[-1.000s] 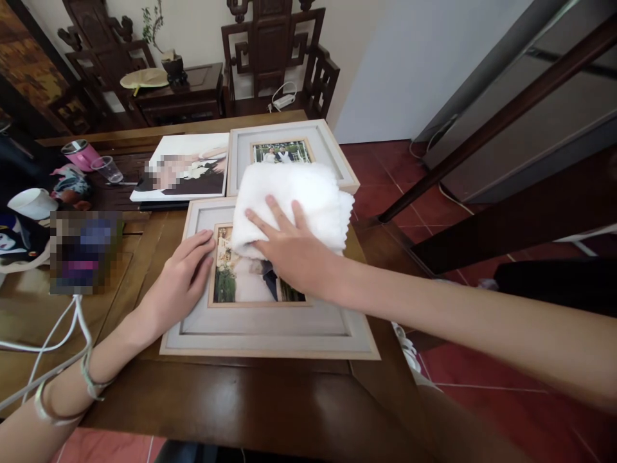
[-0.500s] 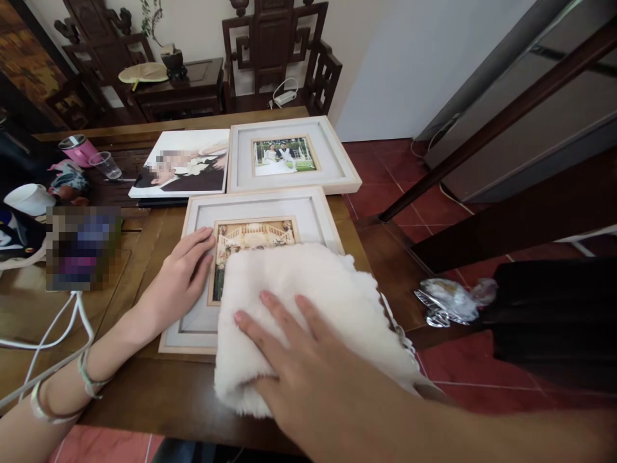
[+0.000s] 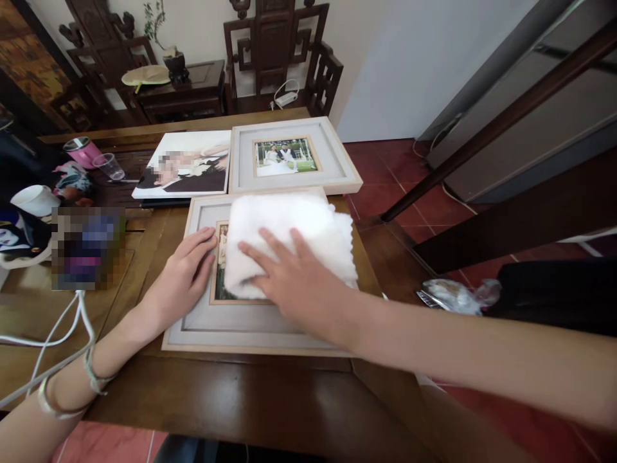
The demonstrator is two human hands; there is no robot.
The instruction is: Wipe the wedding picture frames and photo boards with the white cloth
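Observation:
A pale wooden picture frame (image 3: 212, 328) lies flat on the brown wooden table (image 3: 231, 399), close to me. My right hand (image 3: 294, 283) presses flat, fingers spread, on a folded white fluffy cloth (image 3: 289, 231) that covers most of the frame's photo. My left hand (image 3: 180, 273) rests flat on the frame's left side, fingertips at the photo's edge. A second frame (image 3: 337, 170) with a photo lies just behind. An unframed photo print (image 3: 186, 164) lies to its left.
At the table's left are a pink cup (image 3: 81, 151), a clear glass (image 3: 110, 167), a white mug (image 3: 33, 199) and white cables (image 3: 62, 334). Dark carved chairs (image 3: 277, 58) stand behind. A crumpled plastic wrapper (image 3: 453, 296) lies at the right, over the red tiled floor (image 3: 385, 173).
My right hand swept the cloth down toward me over the near frame, then back up over its photo. My left hand stayed on the frame's left side.

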